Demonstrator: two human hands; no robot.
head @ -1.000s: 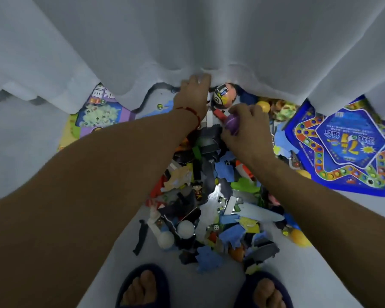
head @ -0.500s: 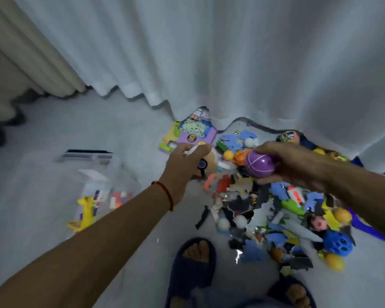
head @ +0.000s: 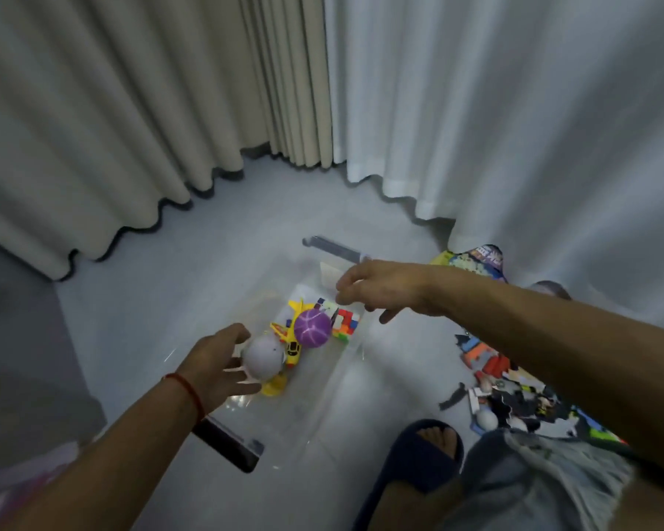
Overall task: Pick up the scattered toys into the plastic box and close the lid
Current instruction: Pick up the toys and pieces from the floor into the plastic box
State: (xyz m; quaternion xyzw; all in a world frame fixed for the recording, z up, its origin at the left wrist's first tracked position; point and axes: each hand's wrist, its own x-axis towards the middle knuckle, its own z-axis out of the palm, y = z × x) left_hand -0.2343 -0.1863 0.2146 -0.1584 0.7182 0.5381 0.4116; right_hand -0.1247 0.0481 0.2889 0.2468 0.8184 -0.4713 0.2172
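Observation:
A clear plastic box (head: 322, 396) stands open on the floor. Inside it lie a yellow toy plane (head: 294, 350) and a colourful cube (head: 344, 325). A purple ball (head: 312, 328) and a pale ball (head: 263, 356) are in the air just over the box. My left hand (head: 213, 364) hovers over the box's left side with fingers spread, just apart from the pale ball. My right hand (head: 380, 287) hangs over the box's far side, fingers loose and holding nothing. The pile of scattered toys (head: 514, 389) lies on the floor at the right, partly hidden by my right arm.
Beige and white curtains (head: 322, 109) hang down to the floor behind the box. A printed game board (head: 476, 260) sticks out under the white curtain. My slippered foot (head: 426, 454) stands beside the box. A dark latch (head: 227, 444) sits on the box's near end.
My view swung left from the toy pile to the box. Both hands moved over the box and let go: the purple ball left my right hand, the pale ball my left.

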